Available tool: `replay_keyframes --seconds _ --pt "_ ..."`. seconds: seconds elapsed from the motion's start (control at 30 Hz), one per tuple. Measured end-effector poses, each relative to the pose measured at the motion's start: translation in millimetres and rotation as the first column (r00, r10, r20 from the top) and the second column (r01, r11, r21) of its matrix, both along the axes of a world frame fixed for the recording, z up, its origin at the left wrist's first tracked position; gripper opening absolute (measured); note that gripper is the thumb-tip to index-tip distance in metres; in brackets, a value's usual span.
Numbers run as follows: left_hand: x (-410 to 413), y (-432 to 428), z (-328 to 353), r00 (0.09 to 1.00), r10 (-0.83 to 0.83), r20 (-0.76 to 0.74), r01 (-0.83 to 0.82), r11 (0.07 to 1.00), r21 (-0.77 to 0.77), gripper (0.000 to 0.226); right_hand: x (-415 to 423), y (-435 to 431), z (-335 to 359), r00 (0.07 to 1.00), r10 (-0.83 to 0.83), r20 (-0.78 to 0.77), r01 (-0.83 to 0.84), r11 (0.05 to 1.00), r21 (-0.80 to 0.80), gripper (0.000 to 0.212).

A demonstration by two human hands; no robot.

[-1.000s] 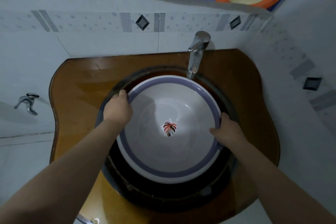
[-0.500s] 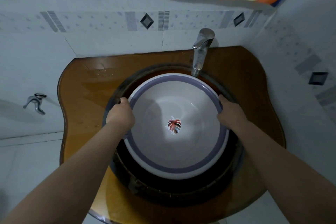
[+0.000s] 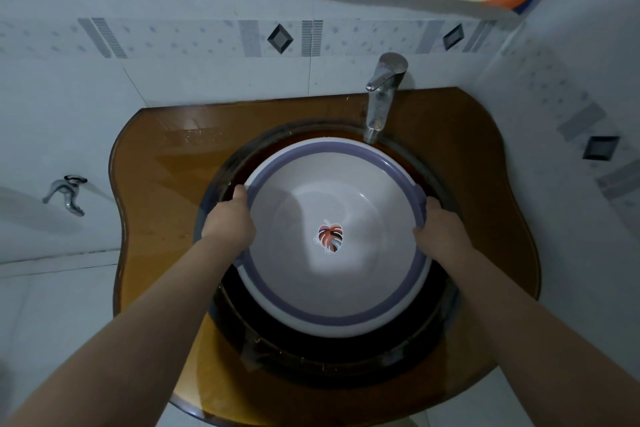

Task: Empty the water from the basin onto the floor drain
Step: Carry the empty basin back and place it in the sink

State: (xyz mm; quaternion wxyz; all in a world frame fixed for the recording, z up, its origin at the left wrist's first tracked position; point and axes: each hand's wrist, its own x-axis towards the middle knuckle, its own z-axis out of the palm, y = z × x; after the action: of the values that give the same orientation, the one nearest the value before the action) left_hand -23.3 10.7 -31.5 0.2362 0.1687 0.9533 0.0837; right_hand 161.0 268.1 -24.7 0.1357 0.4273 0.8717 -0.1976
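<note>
A round white basin [image 3: 332, 319] with a purple rim and a leaf sticker at its bottom sits in the dark sink bowl [image 3: 332, 367] of an amber glass counter. It holds clear water. My left hand [image 3: 229, 220] grips the basin's left rim. On the opposite side my right hand [image 3: 440, 227] grips the right rim. The floor drain is not in view.
A chrome faucet [image 3: 381, 97] overhangs the basin's far edge. The amber counter [image 3: 159, 191] is wet and fits against tiled walls at the back and right. A small wall tap [image 3: 65, 194] sticks out at the left. White floor tiles [image 3: 45, 322] lie lower left.
My right hand slid along the rim from the near right to the right side. Both hands now sit opposite each other, and the view has pulled back slightly.
</note>
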Motion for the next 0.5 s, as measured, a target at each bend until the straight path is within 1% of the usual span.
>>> replay_keyframes --seconds 0.2,0.5 --pt "8 -5 -3 0.999 0.052 -0.012 -0.052 0.999 -0.012 0.067 -8 3 -2 0.999 0.040 0.003 -0.040 0.999 0.032 0.047" --pt "13 -5 -4 0.997 0.078 -0.013 -0.079 0.997 -0.024 0.065 -11 8 -5 0.997 0.071 -0.023 -0.070 0.996 0.054 0.047"
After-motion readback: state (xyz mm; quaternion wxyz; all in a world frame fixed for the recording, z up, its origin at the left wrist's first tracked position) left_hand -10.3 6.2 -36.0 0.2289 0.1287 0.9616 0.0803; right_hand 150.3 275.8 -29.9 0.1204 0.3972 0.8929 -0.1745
